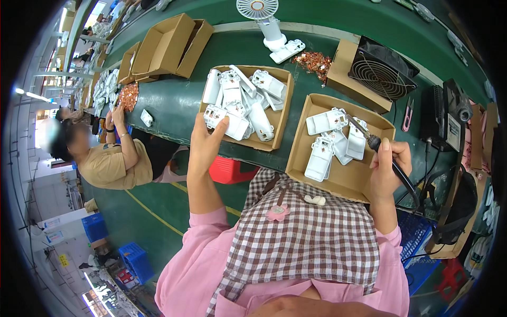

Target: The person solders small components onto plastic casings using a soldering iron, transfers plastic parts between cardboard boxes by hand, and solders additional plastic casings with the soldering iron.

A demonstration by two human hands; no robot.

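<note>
My left hand (205, 138) grips a white plastic housing (217, 115) at the near corner of a cardboard tray (281, 108) filled with several white housings. My right hand (390, 161) is shut on a black-handled soldering iron (376, 141), its tip pointing up-left over a second cardboard tray (349, 179). That tray lies at the green bench's near edge and carries several white housings (334, 141). A black cable runs down from the iron's handle.
A black fan in a cardboard box (381, 73), a white desk fan (264, 21), a pile of small copper parts (314, 61), pink snips (407, 113) and a black station (449, 116) stand on the green bench. A co-worker (113, 158) sits at left. Empty cartons (169, 45) behind.
</note>
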